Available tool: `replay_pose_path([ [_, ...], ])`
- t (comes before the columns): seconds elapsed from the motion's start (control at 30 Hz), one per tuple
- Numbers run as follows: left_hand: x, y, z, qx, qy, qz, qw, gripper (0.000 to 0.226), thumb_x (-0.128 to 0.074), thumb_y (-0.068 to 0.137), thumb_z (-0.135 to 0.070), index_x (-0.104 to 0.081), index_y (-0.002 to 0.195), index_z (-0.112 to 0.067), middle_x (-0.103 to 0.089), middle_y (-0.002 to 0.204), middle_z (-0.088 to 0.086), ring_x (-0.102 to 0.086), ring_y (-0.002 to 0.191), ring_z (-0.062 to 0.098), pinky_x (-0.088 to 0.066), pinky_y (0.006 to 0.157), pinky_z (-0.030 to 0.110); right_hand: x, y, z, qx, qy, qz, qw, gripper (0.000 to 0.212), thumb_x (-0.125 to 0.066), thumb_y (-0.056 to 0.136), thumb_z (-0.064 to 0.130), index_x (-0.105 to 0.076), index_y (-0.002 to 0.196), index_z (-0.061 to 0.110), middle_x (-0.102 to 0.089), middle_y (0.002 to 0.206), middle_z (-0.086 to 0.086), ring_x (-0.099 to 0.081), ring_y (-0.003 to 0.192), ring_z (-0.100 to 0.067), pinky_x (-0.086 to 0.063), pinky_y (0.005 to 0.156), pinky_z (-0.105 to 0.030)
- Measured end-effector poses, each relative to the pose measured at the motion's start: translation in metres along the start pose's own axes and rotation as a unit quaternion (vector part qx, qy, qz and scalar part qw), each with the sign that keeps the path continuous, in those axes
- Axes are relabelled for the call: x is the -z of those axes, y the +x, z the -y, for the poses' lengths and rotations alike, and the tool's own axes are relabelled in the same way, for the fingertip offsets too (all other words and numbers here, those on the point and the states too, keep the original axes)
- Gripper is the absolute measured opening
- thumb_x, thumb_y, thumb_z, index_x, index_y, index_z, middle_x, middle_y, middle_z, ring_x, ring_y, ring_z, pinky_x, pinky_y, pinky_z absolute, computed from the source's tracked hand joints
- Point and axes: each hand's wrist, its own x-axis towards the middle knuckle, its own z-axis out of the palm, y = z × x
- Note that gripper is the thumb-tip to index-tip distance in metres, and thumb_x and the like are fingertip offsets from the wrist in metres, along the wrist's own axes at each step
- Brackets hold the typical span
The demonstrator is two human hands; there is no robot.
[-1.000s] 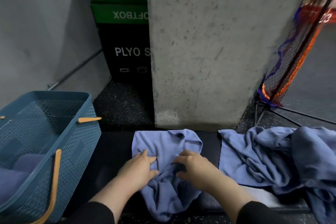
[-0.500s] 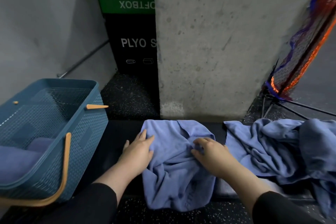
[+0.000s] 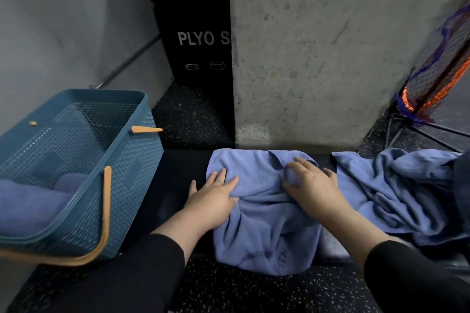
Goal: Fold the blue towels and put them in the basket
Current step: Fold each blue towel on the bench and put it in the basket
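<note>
A crumpled blue towel (image 3: 264, 221) on the black bench (image 3: 175, 173) is pressed by the flat-fingered left hand (image 3: 212, 198) and pinched by the right hand (image 3: 310, 185), beside the basket (image 3: 127, 160) holding folded towels (image 3: 33, 201).

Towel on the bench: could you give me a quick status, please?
Left hand flat on towel; right hand gripping a fold. Towel crumpled, unfolded. Basket clear at left; pile at right.
</note>
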Motion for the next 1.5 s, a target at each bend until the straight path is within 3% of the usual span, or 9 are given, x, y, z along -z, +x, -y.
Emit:
replay_pose_path([
  [0.13,0.003,0.011,-0.004,0.029,-0.02,-0.024,0.999,0.053,-0.024,0.109,-0.039,-0.008,0.159,-0.037,0.005,0.169,-0.007,0.006,0.155,0.015,-0.002,0.12,0.063,0.002,-0.009,0.008,0.041,-0.006,0.038,0.998,0.046,-0.062,0.088,0.055,-0.057,0.128,0.033,-0.053,0.129,0.009,-0.051,0.124,-0.018,-0.037,0.096,-0.04],
  [0.33,0.008,0.012,-0.004,0.064,-0.053,-0.084,0.993,0.057,-0.036,0.105,-0.047,-0.023,0.157,-0.026,-0.02,0.165,-0.006,-0.014,0.153,0.015,-0.006,0.118,0.061,0.011,-0.022,0.006,0.047,-0.021,0.17,0.984,0.087,-0.07,0.078,0.06,-0.031,0.152,0.037,-0.021,0.161,0.015,-0.02,0.149,-0.009,-0.008,0.118,-0.056],
  [0.47,0.007,0.007,0.006,-0.012,-0.096,-0.229,0.969,0.031,-0.056,0.097,-0.048,-0.055,0.124,-0.034,-0.067,0.117,-0.011,-0.059,0.116,0.021,-0.033,0.106,0.039,0.008,-0.02,0.003,0.067,0.049,0.068,0.994,0.046,-0.061,0.088,0.055,-0.056,0.128,0.033,-0.054,0.135,0.015,-0.058,0.12,-0.016,-0.04,0.104,-0.042],
  [0.6,0.003,-0.002,0.014,-0.066,-0.088,-0.148,0.983,0.043,-0.061,0.089,-0.059,-0.06,0.127,-0.038,-0.059,0.129,-0.018,-0.052,0.127,0.016,-0.038,0.098,0.035,-0.003,-0.025,0.005,0.06,-0.001,0.13,0.99,0.053,-0.049,0.098,0.051,-0.041,0.146,0.031,-0.032,0.159,0.009,-0.038,0.142,-0.018,-0.026,0.117,-0.049],
  [0.8,-0.004,-0.009,0.011,-0.105,-0.053,-0.048,0.992,0.083,-0.06,0.088,-0.063,-0.017,0.156,-0.044,-0.007,0.168,-0.008,0.0,0.154,0.005,-0.006,0.123,0.048,-0.014,-0.003,-0.001,0.044,-0.04,0.153,0.987,0.064,-0.033,0.103,0.052,-0.01,0.158,0.027,0.0,0.167,0.007,-0.001,0.153,-0.012,-0.002,0.121,-0.058],
  [1.0,-0.004,-0.004,0.012,-0.11,-0.062,-0.109,0.986,0.048,-0.064,0.091,-0.051,-0.04,0.13,-0.036,-0.034,0.154,-0.017,-0.023,0.147,0.001,-0.013,0.12,0.053,-0.019,0.029,-0.003,0.007,-0.007,0.072,0.997,0.066,-0.045,0.1,0.049,-0.021,0.156,0.026,-0.014,0.166,0.003,-0.018,0.151,-0.015,-0.001,0.118,-0.06],
  [1.17,-0.002,-0.002,0.012,-0.043,-0.012,-0.067,0.997,0.058,-0.048,0.099,-0.055,-0.032,0.152,-0.038,-0.004,0.169,-0.004,-0.003,0.155,0.013,-0.007,0.122,0.06,-0.012,0.018,-0.001,0.1,0.056,-0.074,0.991,0.018,-0.061,0.09,0.034,-0.064,0.102,0.022,-0.06,0.104,0.003,-0.059,0.097,-0.025,-0.049,0.084,-0.045],
  [1.33,-0.001,-0.001,0.007,-0.027,-0.006,-0.069,0.997,0.056,-0.046,0.1,-0.053,-0.036,0.152,-0.034,-0.007,0.169,-0.002,-0.006,0.155,0.015,-0.007,0.121,0.057,-0.009,-0.012,-0.016,0.227,0.046,0.072,0.97,0.042,-0.053,0.081,0.064,-0.064,0.076,0.024,-0.056,0.081,0.013,-0.054,0.077,-0.012,-0.05,0.077,-0.041],
  [1.5,0.004,-0.014,-0.004,-0.105,-0.091,-0.264,0.954,0.014,-0.058,0.096,-0.04,-0.066,0.095,-0.028,-0.065,0.093,-0.011,-0.061,0.092,0.014,-0.042,0.09,0.034,0.003,-0.039,-0.036,0.223,0.036,0.221,0.949,0.057,-0.056,0.067,0.073,-0.062,0.114,0.04,-0.045,0.131,0.023,-0.044,0.122,-0.005,-0.037,0.107,-0.038],
])
